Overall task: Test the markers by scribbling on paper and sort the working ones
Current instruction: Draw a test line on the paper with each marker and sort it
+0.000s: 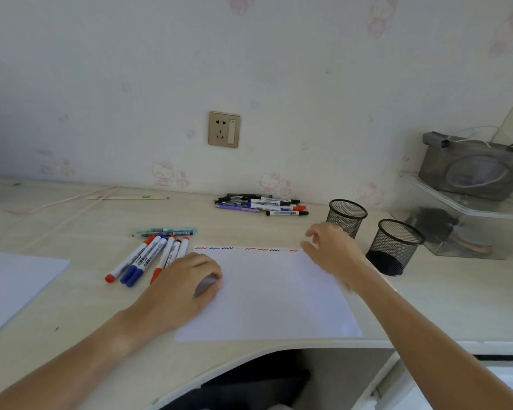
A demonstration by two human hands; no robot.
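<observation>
at the bottom of the frame two bare forearms reach up from the lower corners over the curved front edge of the pale bench (80, 315). the left hand (187, 279) lies knuckles-up on the left edge of a white sheet of paper (273, 297) in the lower centre, fingers curled under; whether it grips anything i cannot tell. the right hand (329, 250) hangs over the sheet's upper right corner, fingers spread and loose, holding nothing. along the top edge of the paper runs a row of short scribbles (243, 248) in red, blue and black.

just left of the left hand lies a fan of capped markers (151, 257), red and blue caps pointing toward the lower left, with two slimmer pens (168, 231) lying crosswise just beyond them. a second white sheet (15, 288) sits at the left edge of the frame.

right of the paper stand two black mesh cups (394, 247), the other cup (346, 216) a little farther back, just behind the right hand.

farther off, in the centre near the wall, a second pile of markers (264, 204) lies flat. a clear shelf unit (468, 223) at the right carries a grey bag (471, 170). a wall socket (224, 129) sits on the patterned wallpaper above.
</observation>
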